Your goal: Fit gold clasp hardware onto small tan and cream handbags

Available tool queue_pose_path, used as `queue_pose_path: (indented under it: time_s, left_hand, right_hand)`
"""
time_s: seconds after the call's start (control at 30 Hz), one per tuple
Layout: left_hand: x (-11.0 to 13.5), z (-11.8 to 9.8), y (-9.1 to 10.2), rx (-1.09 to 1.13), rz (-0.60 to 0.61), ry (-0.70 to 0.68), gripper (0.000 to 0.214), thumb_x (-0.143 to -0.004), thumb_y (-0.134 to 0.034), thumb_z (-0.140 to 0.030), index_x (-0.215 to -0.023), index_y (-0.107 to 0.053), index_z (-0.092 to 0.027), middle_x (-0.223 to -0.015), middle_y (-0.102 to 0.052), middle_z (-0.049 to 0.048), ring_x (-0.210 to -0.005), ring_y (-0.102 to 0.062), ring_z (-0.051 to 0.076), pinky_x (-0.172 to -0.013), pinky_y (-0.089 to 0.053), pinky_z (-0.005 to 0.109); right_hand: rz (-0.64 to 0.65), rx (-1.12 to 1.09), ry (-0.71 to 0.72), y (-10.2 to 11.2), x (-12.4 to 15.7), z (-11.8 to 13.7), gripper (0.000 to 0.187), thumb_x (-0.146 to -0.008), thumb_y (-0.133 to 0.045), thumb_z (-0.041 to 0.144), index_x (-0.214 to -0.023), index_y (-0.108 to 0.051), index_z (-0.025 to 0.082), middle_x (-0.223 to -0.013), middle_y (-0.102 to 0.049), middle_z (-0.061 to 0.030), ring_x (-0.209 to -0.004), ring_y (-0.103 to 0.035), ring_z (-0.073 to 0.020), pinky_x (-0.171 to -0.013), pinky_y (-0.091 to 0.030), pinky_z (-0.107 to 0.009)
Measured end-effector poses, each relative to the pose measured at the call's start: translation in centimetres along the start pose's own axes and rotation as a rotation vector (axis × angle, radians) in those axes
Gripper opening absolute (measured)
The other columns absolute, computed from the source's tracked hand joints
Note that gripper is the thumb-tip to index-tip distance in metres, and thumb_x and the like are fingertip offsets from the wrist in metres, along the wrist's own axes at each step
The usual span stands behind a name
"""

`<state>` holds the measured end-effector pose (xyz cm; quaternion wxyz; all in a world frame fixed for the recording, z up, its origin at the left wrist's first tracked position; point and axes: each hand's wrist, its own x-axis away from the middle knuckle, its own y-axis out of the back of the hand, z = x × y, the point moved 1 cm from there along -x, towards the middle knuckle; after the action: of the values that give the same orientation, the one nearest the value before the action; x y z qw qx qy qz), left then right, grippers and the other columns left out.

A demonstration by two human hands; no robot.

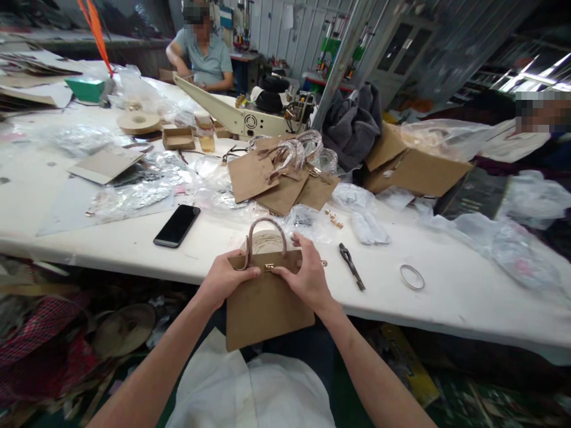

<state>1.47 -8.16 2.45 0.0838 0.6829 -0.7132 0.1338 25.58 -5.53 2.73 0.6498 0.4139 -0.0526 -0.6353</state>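
Note:
A tan handbag panel [267, 309] with a curved brown handle [267, 223] is held over the table's front edge. My left hand [227, 276] grips its upper left, thumb laid on the front face. On the other side my right hand [307, 273] grips the upper right, its thumb touching a small gold clasp [268, 268]. The fingers behind the panel are mostly hidden. A pale round spool [267, 241] shows through the handle loop. To the right lie a dark metal hand tool [351, 266] and a thin ring [411, 277].
A black phone [177, 226] lies to the left. Ahead are stacked tan panels [267, 178] with wrapped handles, small gold fittings [333, 219] and clear plastic. A cream machine [250, 122], a tape roll [139, 122] and a cardboard box [419, 169] stand farther back. Another person [205, 53] sits across the table.

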Motion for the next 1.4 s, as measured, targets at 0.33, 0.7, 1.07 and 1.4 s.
queue_pose_path:
  time_s: [0.33,0.7,1.07,1.4]
  left_hand:
    - [0.0,-3.1,-0.4,-0.404,-0.019,-0.155,0.030,-0.078,-0.086,-0.033,-0.107,-0.085,-0.024,-0.098,-0.085,-0.0003,-0.094,-0.078,0.028,-0.078,-0.057,0.032]
    - [-0.3,-3.8,0.2,-0.677,-0.170,-0.177,0.026,-0.073,-0.091,-0.044,-0.088,-0.082,-0.024,-0.079,-0.079,0.0026,-0.078,-0.073,0.027,-0.064,-0.044,0.031]
    - [-0.5,-2.5,-1.3,-0.958,-0.372,-0.304,0.026,-0.078,-0.089,-0.038,-0.091,-0.074,-0.021,-0.095,-0.076,0.0084,-0.092,-0.069,0.029,-0.075,-0.044,0.033]
    - [0.4,-3.3,-2.1,-1.085,-0.385,-0.399,0.028,-0.083,-0.086,-0.036,-0.085,-0.061,-0.024,-0.088,-0.069,0.0056,-0.091,-0.064,0.030,-0.079,-0.043,0.038]
  right_hand:
    - [0.458,0.097,-0.320,1.5,-4.6,1.2,0.043,-0.077,-0.095,0.036,-0.108,-0.070,0.021,-0.098,-0.074,-0.0035,-0.089,-0.068,-0.0237,-0.077,-0.050,-0.031]
    - [0.467,-0.035,-0.194,0.8,-5.8,1.4,0.038,-0.071,-0.096,0.026,-0.101,-0.073,0.021,-0.091,-0.075,0.0007,-0.082,-0.069,-0.0213,-0.070,-0.047,-0.028]
    - [0.349,-0.054,-0.108,-0.4,-4.9,0.0,0.084,-0.059,-0.104,0.026,-0.133,-0.065,0.021,-0.127,-0.070,-0.0068,-0.111,-0.067,-0.0275,-0.090,-0.056,-0.035]
    - [0.595,-0.221,-0.273,0.5,-5.9,-1.1,0.031,-0.066,-0.100,0.032,-0.080,-0.076,0.018,-0.072,-0.068,0.0044,-0.072,-0.065,-0.0192,-0.059,-0.040,-0.024]
